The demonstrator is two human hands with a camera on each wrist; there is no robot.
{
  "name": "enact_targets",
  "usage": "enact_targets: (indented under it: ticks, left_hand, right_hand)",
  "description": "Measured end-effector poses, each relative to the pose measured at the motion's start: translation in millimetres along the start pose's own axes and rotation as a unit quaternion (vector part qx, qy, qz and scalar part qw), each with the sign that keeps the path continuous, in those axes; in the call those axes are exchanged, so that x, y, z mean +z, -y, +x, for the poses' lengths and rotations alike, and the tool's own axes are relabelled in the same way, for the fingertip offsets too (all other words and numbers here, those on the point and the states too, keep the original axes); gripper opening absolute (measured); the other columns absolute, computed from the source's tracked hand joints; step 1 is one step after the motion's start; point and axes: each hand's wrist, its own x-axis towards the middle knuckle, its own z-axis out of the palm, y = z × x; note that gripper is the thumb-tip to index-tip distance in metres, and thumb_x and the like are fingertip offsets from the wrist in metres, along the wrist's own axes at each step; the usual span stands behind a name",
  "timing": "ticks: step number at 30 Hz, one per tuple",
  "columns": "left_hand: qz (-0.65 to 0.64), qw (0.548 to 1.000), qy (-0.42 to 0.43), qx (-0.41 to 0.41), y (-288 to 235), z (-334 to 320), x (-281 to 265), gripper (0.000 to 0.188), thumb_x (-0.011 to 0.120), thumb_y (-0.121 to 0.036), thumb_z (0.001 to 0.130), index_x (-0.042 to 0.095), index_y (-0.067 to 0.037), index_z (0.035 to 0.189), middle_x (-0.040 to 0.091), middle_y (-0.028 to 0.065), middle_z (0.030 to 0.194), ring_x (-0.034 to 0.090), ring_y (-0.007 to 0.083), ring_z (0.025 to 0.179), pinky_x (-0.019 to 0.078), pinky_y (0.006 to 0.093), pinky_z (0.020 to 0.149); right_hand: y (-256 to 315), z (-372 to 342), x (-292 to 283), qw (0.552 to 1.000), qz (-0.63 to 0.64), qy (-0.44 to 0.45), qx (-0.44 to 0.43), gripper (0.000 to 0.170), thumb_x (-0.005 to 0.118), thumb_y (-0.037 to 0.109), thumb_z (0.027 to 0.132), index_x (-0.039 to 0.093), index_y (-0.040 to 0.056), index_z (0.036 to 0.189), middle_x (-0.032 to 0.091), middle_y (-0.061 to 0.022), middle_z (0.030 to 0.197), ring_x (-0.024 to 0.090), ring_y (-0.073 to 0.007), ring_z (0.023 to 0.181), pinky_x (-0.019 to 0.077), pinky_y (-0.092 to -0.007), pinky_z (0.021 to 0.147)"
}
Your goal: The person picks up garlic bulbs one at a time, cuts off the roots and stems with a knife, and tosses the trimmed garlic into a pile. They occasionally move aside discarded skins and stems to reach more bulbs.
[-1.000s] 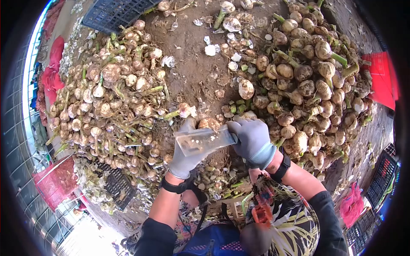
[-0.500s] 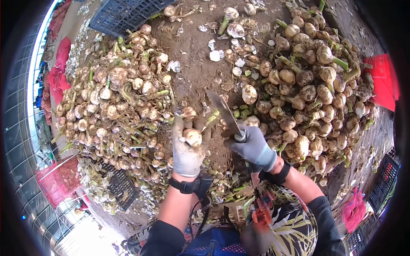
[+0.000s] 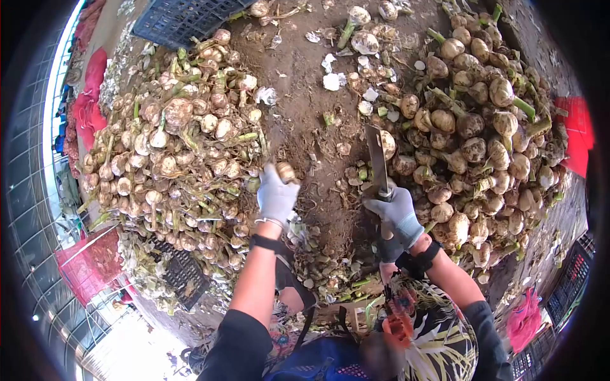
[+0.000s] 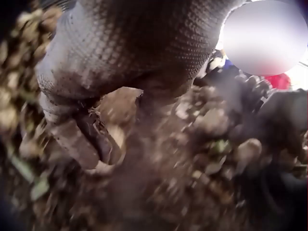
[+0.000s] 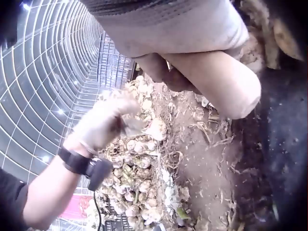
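Beside the inner edge of the left garlic heap (image 3: 171, 146), the person's gloved left hand (image 3: 277, 198) holds a garlic bulb (image 3: 286, 173), its fingers bent round it; the left wrist view of this grip is blurred. Nearer the right garlic heap (image 3: 483, 152), the gloved right hand (image 3: 397, 209) grips a knife (image 3: 376, 152) by the handle, fingers curled tight, the blade pointing away from the body and passing in front of a pale bulb (image 3: 389, 145). Brown soil (image 3: 295, 120) runs between the heaps, with white papery skins (image 3: 332, 81) scattered on it. A dark blue plastic crate (image 3: 184, 22) stands past the left heap's far end. Beyond the right heap shows a red sack (image 3: 577, 136), any print on it too small to read.
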Motion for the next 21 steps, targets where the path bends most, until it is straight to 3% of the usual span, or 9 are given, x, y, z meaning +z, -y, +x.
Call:
enact_targets:
  ticks: [1,2,4,5,7,13,14,16,21]
  left_hand:
    - [-0.128,0.992,0.020,-0.006,31,9,12,0.047,0.076,-0.019,0.074,0.052,-0.003,0.111,0.067,0.0118,0.099,0.068,0.0264,0.083,0.0564,0.0393,0.074]
    - [-0.211,0.974,0.053,-0.058,29,8,4,0.045,0.074,-0.004,0.075,0.056,-0.002,0.116,0.067,0.0056,0.099,0.066,0.0175,0.088,0.0536,0.0296,0.081]
    - [-0.465,0.872,0.127,-0.079,24,0,-5,0.060,0.085,-0.009,0.069,0.055,-0.002,0.121,0.067,0.0071,0.102,0.066,0.0211,0.091,0.0544,0.0325,0.084]
    - [-0.502,0.846,0.162,-0.072,19,-12,-13,0.061,0.085,-0.009,0.071,0.055,-0.002,0.123,0.066,0.0054,0.104,0.065,0.0192,0.093,0.0538,0.0315,0.087]
    - [-0.566,0.796,0.213,-0.031,-7,-38,-34,0.063,0.086,-0.012,0.074,0.053,0.001,0.126,0.063,0.0034,0.109,0.062,0.0162,0.098,0.0544,0.0316,0.090]
    - [-0.576,0.793,0.197,-0.002,-9,-84,-40,0.068,0.077,-0.002,0.083,0.041,0.000,0.141,0.062,0.0064,0.115,0.062,0.0160,0.102,0.0536,0.0308,0.091]
    - [-0.576,0.793,0.198,-0.002,-7,-85,-39,0.068,0.077,-0.002,0.083,0.041,0.000,0.141,0.062,0.0064,0.115,0.062,0.0160,0.102,0.0536,0.0308,0.091]
    - [-0.420,0.882,0.167,0.137,-5,-85,-40,0.068,0.075,-0.003,0.086,0.039,-0.002,0.143,0.062,0.0060,0.119,0.061,0.0152,0.106,0.0521,0.0301,0.094]
    - [-0.458,0.869,0.133,0.132,-4,-92,-44,0.073,0.081,-0.014,0.082,0.042,-0.001,0.142,0.062,0.0063,0.120,0.058,0.0150,0.111,0.0505,0.0300,0.097]
  right_hand:
    - [2,4,2,1.000,-0.027,0.007,-0.011,0.016,0.074,0.008,0.082,0.070,0.0010,0.095,0.064,0.0027,0.069,0.057,-0.0065,0.063,0.0453,-0.0258,0.056]
    - [10,6,4,0.999,-0.029,0.006,-0.013,0.016,0.074,0.008,0.082,0.070,0.0010,0.095,0.064,0.0027,0.069,0.057,-0.0065,0.063,0.0453,-0.0258,0.056]
    - [31,-3,13,0.969,-0.191,0.028,-0.155,0.017,0.075,0.015,0.081,0.068,0.0044,0.092,0.066,-0.0051,0.068,0.064,-0.0174,0.063,0.0485,-0.0325,0.059]
    - [42,-3,17,0.945,-0.291,0.042,-0.147,0.019,0.073,0.021,0.082,0.067,0.0075,0.094,0.068,-0.0137,0.075,0.069,-0.0308,0.072,0.0519,-0.0394,0.064]
    - [57,-10,29,0.917,-0.345,0.042,-0.196,0.019,0.071,0.021,0.082,0.066,0.0093,0.096,0.069,-0.0146,0.078,0.069,-0.0335,0.075,0.0527,-0.0408,0.065]
    - [74,-24,42,0.783,-0.528,0.051,-0.326,0.014,0.065,0.015,0.082,0.057,0.0087,0.091,0.064,-0.0106,0.073,0.066,-0.0330,0.067,0.0489,-0.0458,0.061]
    - [78,-27,43,0.783,-0.528,0.050,-0.325,0.014,0.065,0.015,0.082,0.057,0.0087,0.091,0.064,-0.0106,0.073,0.066,-0.0330,0.067,0.0489,-0.0458,0.061]
    - [83,-32,44,0.773,-0.517,0.064,-0.362,0.015,0.065,0.016,0.081,0.057,0.0094,0.091,0.063,-0.0098,0.075,0.066,-0.0316,0.069,0.0492,-0.0443,0.065]
    - [82,-34,43,0.777,-0.519,0.073,-0.348,0.014,0.065,0.015,0.080,0.058,0.0102,0.091,0.063,-0.0090,0.077,0.066,-0.0308,0.070,0.0492,-0.0440,0.069]
